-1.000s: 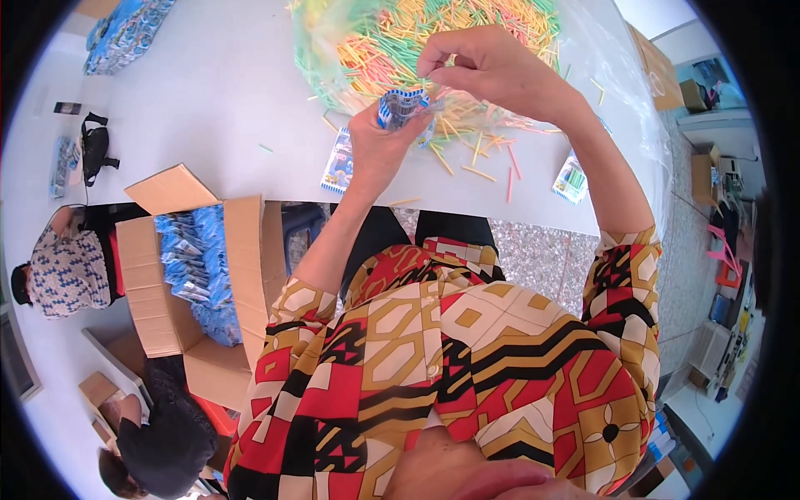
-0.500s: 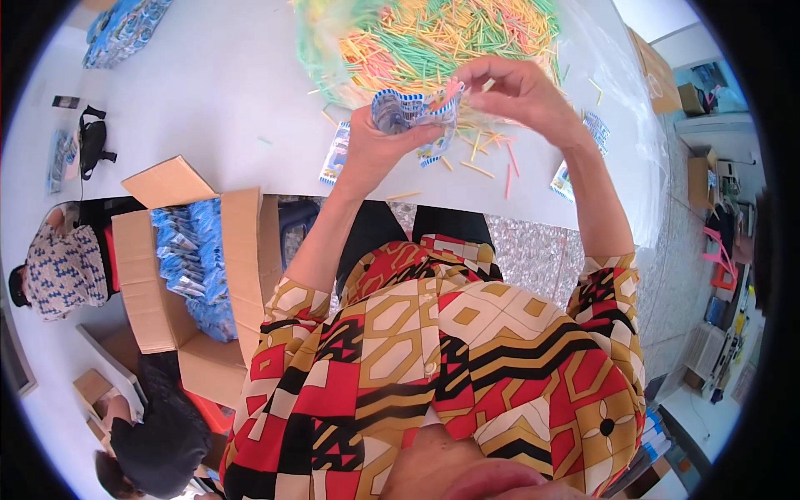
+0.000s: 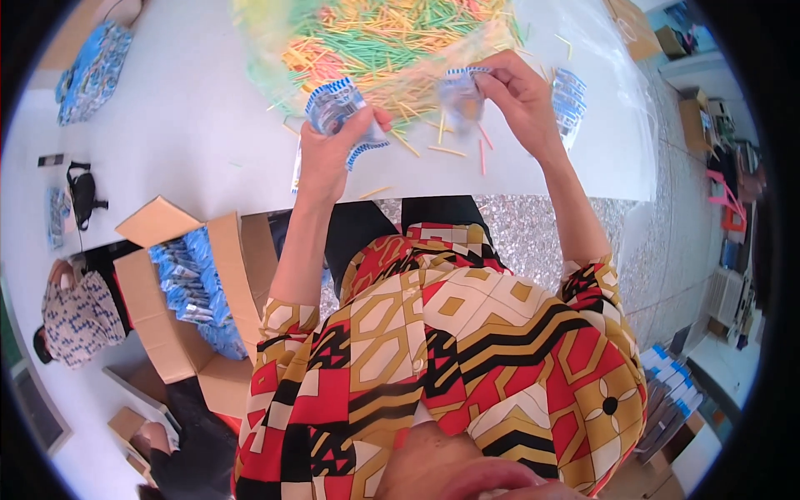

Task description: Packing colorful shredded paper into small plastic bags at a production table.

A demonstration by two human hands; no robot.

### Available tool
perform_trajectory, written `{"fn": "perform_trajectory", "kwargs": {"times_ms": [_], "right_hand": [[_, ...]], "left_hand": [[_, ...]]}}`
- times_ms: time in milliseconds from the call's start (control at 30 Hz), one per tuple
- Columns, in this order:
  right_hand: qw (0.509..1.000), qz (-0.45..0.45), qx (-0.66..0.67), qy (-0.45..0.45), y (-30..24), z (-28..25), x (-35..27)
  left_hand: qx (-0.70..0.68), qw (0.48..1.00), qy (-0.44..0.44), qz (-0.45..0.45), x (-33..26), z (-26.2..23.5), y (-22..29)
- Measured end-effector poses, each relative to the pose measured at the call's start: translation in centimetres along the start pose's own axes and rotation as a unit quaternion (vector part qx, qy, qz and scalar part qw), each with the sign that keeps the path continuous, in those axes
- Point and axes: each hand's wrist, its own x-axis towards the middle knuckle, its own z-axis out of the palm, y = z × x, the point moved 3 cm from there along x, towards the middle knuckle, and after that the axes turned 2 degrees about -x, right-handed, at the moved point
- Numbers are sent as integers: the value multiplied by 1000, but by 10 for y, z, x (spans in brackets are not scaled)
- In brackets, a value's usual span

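My left hand [image 3: 327, 158] is closed round some blue-and-white printed plastic packets [image 3: 335, 104], with striped edges standing above the thumb. My right hand [image 3: 521, 96] pinches the striped top edge of another see-through packet [image 3: 463, 104], which hangs blurred with something yellowish showing through it. Both hands are over the near side of a heap of thin pink, yellow and green sticks [image 3: 387, 42]. Loose sticks [image 3: 447, 152] lie on the table below the hands. Beside my right wrist lies a flat blue-and-white packet [image 3: 570, 102].
An open cardboard box [image 3: 150, 296] full of blue packets [image 3: 190, 279] stands at my left, below the white table [image 3: 200, 125]. A bundle of packets [image 3: 93, 75] and a black pouch [image 3: 83, 196] lie on the left. Two other people [image 3: 79, 312] are at the left.
My right hand, earlier at the pink stick ends beside the left hand's packets, now holds a separate packet away from them. The left hand has shifted left. The whole view has turned slightly.
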Motion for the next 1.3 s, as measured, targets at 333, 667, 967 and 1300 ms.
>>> {"fn": "perform_trajectory", "kwargs": {"times_ms": [333, 667, 967, 1300], "right_hand": [[988, 101, -15, 112, 61, -75, -65], [952, 207, -47, 220, 94, -102, -127], [916, 182, -261, 243, 99, -110, -137], [979, 100, -151, 91, 28, -17, -55]], "left_hand": [[8, 997, -1, -71, 1, 9, -4], [15, 995, -26, -91, 0, 13, -16], [68, 996, -14, -61, -2, 20, -17], [77, 996, -25, -28, -6, 25, -14]]}}
